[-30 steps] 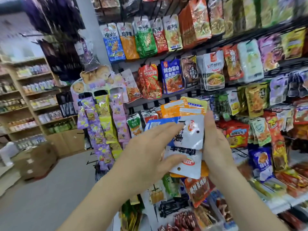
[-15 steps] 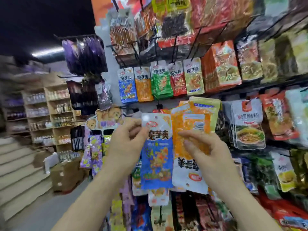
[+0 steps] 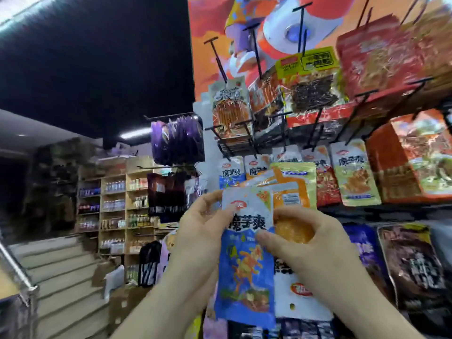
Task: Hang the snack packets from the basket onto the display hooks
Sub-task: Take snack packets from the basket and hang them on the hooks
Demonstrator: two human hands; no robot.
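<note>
A blue-and-white snack packet (image 3: 245,270) is held upright in front of the hook wall. My left hand (image 3: 199,228) pinches its upper left edge. My right hand (image 3: 310,245) grips a fanned bunch of packets behind it, orange and yellow ones (image 3: 293,189) on top and a white one (image 3: 299,297) hanging upside down below. Just above hangs a row of the same brand's packets (image 3: 232,171) on black display hooks (image 3: 247,134). The basket is out of view.
Higher hooks (image 3: 216,58) carry red and yellow packets (image 3: 310,79). Dark packets (image 3: 413,265) hang at the lower right. A bunch of purple packets (image 3: 177,140) hangs at the rack's left end. Wooden shelves (image 3: 122,204), steps (image 3: 61,277) and cartons lie to the left.
The view has tilted up from the lower rows to the upper hooks. Both hands have risen with the packets, and the blue packet is now drawn out in front of the bunch.
</note>
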